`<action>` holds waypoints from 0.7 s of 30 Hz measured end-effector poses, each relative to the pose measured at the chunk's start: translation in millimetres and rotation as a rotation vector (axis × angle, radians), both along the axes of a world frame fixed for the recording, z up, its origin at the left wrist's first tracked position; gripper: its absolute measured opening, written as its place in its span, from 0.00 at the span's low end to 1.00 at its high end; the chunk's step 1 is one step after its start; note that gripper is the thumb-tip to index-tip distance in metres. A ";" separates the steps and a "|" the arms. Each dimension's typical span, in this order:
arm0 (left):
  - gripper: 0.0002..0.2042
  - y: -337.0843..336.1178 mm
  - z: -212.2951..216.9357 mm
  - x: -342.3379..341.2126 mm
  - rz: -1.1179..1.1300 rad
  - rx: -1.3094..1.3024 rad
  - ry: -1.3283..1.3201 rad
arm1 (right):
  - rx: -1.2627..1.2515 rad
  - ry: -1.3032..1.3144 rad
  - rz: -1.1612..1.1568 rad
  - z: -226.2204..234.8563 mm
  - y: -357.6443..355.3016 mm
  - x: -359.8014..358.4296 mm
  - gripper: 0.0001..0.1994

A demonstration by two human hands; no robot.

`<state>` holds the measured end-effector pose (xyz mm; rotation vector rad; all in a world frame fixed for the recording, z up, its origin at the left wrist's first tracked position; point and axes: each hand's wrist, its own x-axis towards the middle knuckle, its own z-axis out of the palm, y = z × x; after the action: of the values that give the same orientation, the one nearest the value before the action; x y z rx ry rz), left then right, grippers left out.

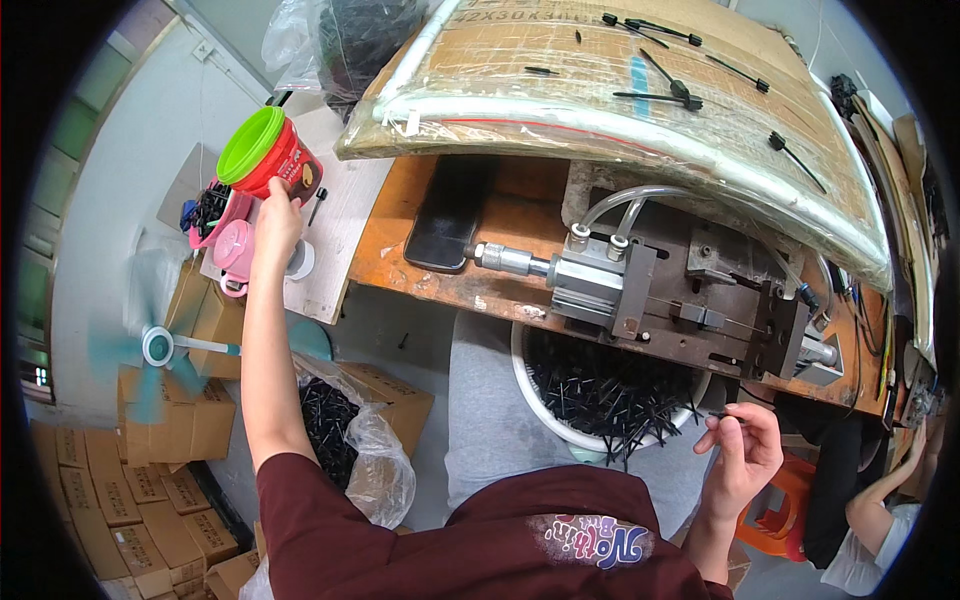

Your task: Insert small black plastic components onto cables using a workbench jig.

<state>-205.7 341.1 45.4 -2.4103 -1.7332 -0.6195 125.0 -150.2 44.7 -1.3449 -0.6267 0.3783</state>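
My left hand (276,212) reaches far out to the left and touches the side of a red tub with a green lid (262,152) on a pale board. My right hand (745,450) hovers at the lower right, fingers pinched on a thin black plastic piece (722,415). Just left of that hand, a white bucket (540,415) full of black plastic ties sits under the bench edge, between my knees. Above it is a metal fixture with a pneumatic cylinder (590,280) and clear hoses.
A wrapped cardboard slab (620,90) with loose black ties lies across the orange bench (395,235). A pink cup (235,248) sits by the tub. Cardboard boxes (180,420), a spinning fan (158,347) and a bag of black parts (330,425) stand at left. Another person's arm (880,490) is at lower right.
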 end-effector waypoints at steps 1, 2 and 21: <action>0.09 -8.7 5.3 -1.7 -0.016 0.129 -0.062 | 0.008 -0.003 -0.009 -0.1 -0.5 0.6 0.06; 0.08 -17.3 11.8 -4.0 -0.059 0.105 -0.129 | 0.010 -0.005 -0.018 -0.9 -0.5 1.0 0.06; 0.14 -302.9 17.5 186.8 -0.900 -0.647 -0.830 | 0.133 0.303 0.364 17.4 41.5 -28.5 0.09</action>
<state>-18.9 38.3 62.8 -3.7902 -0.9239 -1.5107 96.5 -108.7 62.0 -1.0180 -0.6289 0.8052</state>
